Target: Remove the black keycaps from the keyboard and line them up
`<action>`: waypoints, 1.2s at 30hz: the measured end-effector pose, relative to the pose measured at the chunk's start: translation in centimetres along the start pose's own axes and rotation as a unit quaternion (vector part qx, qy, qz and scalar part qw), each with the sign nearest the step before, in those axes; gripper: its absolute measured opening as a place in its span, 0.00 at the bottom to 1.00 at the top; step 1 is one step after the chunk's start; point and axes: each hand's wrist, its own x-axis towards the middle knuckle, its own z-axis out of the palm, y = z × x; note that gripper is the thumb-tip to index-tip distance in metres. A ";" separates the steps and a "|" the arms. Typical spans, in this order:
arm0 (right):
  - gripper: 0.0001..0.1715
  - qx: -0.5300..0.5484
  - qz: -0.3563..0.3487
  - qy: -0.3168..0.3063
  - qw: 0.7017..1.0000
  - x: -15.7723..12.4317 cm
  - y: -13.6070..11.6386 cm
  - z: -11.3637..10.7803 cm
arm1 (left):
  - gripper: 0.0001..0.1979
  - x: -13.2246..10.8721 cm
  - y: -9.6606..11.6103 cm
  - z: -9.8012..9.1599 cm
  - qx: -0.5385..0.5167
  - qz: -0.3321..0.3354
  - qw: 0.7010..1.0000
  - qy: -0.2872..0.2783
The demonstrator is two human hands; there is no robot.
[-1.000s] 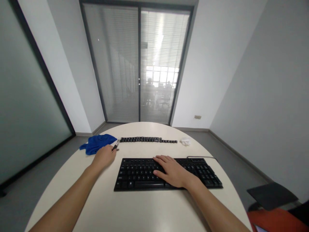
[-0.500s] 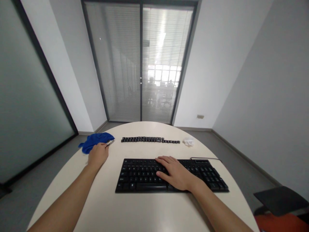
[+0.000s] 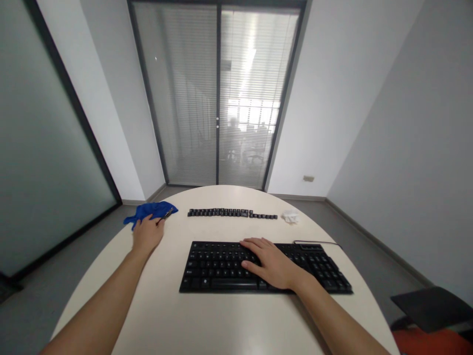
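Left of centre, the left hand (image 3: pixel 148 235) pinches a slim tool (image 3: pixel 165 215) by the blue cloth (image 3: pixel 150 211); right hand (image 3: pixel 271 264) flat on keyboard (image 3: pixel 218 268), keycaps (image 3: pixel 232 213) rowed beyond.

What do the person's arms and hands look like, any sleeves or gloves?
No sleeves show, right up to the picture's edge. The left hand and right hand wear no gloves; no watch, bracelet or ring is visible.

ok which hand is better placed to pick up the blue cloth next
Left, probably. The left hand sits at the near edge of the blue cloth, though it holds a slim dark tool. The right hand lies flat on the keyboard, away from it.
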 end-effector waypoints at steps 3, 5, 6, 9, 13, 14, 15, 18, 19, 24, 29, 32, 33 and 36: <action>0.35 0.002 -0.004 0.004 1.000 0.1 0.0 0.0 | 0.23 0.5 -0.3 0.6 -0.004 0.057 0.998 -0.023; 0.34 0.003 -0.007 0.006 1.000 0.1 0.0 0.0 | 0.23 0.6 -0.1 0.7 -0.008 0.074 0.997 -0.028; 0.34 0.004 -0.008 0.007 1.000 0.1 0.0 -0.1 | 0.23 0.5 0.0 0.7 -0.009 0.076 0.997 -0.028; 0.34 0.006 -0.008 0.005 1.000 0.2 -0.1 -0.2 | 0.24 0.1 0.7 0.2 -0.007 0.074 0.997 -0.002; 0.34 0.008 -0.007 -0.001 1.000 0.2 -0.1 -0.4 | 0.23 -0.6 2.6 -1.5 -0.067 0.076 0.992 0.069; 0.34 0.007 -0.007 -0.002 1.000 0.2 0.0 -0.4 | 0.23 -0.9 3.3 -2.0 -0.102 0.071 0.989 0.074; 0.35 0.006 -0.007 -0.001 1.000 0.2 0.1 -0.4 | 0.23 -1.2 4.1 -2.5 -0.149 0.069 0.984 0.063; 0.34 0.002 -0.004 0.003 1.000 0.1 0.6 -0.5 | 0.23 -2.4 6.8 -3.9 -0.309 0.103 0.944 -0.049; 0.34 0.002 -0.002 0.006 1.000 0.1 0.8 -0.6 | 0.23 -3.0 7.8 -4.3 -0.349 0.120 0.926 -0.083; 0.31 0.011 0.003 0.042 0.999 0.0 1.3 -0.6 | 0.20 -6.4 11.7 -6.4 -0.461 0.165 0.850 -0.193; 0.26 0.115 0.014 0.133 0.984 1.0 -1.2 0.5 | 0.17 -8.4 13.2 -7.8 -0.456 0.270 0.802 -0.274; 0.25 0.236 0.012 0.155 0.959 2.5 -3.7 1.3 | 0.17 -8.5 13.2 -8.0 -0.452 0.298 0.785 -0.303; 0.22 0.267 0.009 0.152 0.952 3.1 -4.4 1.5 | 0.17 -8.5 13.1 -8.0 -0.445 0.299 0.787 -0.306; 0.19 0.329 0.006 0.163 0.930 5.3 -5.7 1.8 | 0.19 -7.9 12.6 -7.9 -0.412 0.298 0.808 -0.297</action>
